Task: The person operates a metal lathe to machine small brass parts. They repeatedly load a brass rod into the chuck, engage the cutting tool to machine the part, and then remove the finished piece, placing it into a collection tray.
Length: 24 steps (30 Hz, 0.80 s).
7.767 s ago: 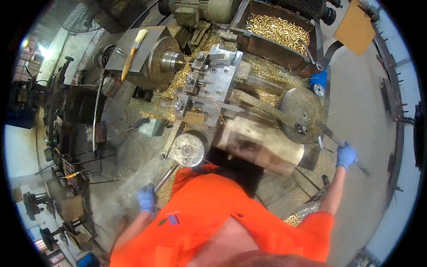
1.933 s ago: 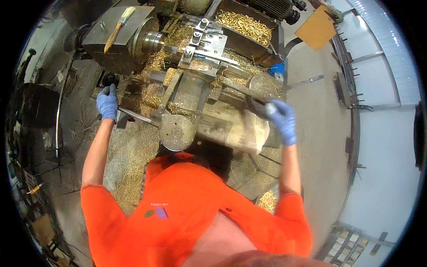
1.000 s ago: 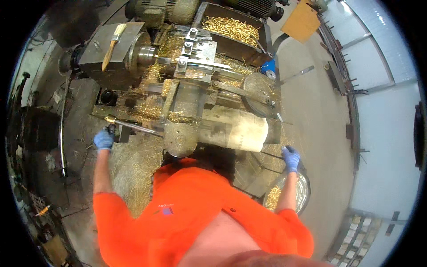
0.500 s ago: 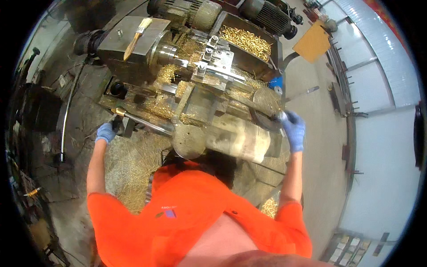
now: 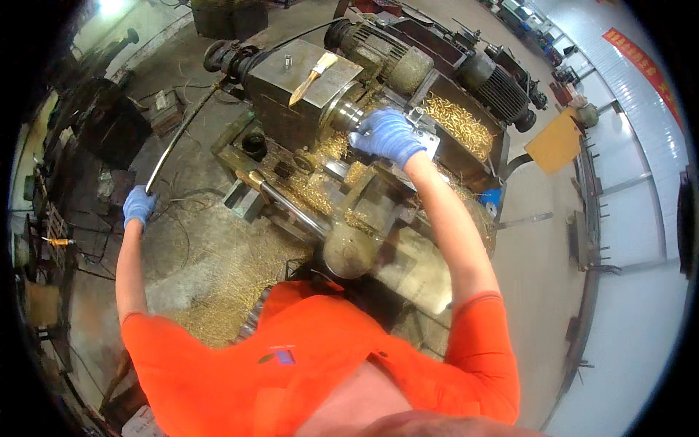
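Your left hand (image 5: 137, 206) grips the end of the long lever (image 5: 182, 132); your right hand (image 5: 388, 136) curls over the lathe's chuck (image 5: 348, 115), perhaps pinching a part. Brass chips (image 5: 453, 122) fill the tray, cutting unfinished.

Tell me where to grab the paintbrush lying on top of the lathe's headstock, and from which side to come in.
Take the brush by its plain wooden handle, the lower-left end, coming from above. It lies flat and alone on the grey housing, so that end looks free. The bristle end points toward the right hand near the spindle, which probably makes that side more crowded.
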Motion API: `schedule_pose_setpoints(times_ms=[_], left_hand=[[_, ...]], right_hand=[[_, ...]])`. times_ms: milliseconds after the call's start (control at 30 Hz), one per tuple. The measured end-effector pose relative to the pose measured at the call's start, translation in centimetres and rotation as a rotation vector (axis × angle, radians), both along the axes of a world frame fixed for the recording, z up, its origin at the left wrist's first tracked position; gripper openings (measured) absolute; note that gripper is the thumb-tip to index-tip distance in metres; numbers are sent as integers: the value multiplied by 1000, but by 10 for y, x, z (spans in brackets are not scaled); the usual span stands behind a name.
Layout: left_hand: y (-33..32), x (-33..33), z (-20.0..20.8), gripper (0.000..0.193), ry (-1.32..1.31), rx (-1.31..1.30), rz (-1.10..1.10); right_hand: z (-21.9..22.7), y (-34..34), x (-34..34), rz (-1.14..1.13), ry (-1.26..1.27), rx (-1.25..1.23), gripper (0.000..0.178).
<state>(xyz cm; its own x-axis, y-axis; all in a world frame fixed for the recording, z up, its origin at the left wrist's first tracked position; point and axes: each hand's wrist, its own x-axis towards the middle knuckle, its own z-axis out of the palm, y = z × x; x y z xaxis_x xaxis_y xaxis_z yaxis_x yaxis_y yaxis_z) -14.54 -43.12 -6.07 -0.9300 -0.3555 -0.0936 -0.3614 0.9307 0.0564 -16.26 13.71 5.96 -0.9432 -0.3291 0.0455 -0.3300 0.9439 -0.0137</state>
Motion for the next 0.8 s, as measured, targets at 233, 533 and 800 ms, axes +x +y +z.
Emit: schedule_pose_setpoints(times_ms=[233, 533, 800], left_hand=[[48, 32, 11, 41, 85, 32, 35], [107, 70, 21, 38, 79, 4, -231], [301, 69, 121, 26, 246, 1087, -737]], right_hand=[[-13, -5, -9, -1, -74, -3, 41], [8, 0, 34, -27, 96, -24, 42], [-1, -14, 161, 306, 496, -526, 19]])
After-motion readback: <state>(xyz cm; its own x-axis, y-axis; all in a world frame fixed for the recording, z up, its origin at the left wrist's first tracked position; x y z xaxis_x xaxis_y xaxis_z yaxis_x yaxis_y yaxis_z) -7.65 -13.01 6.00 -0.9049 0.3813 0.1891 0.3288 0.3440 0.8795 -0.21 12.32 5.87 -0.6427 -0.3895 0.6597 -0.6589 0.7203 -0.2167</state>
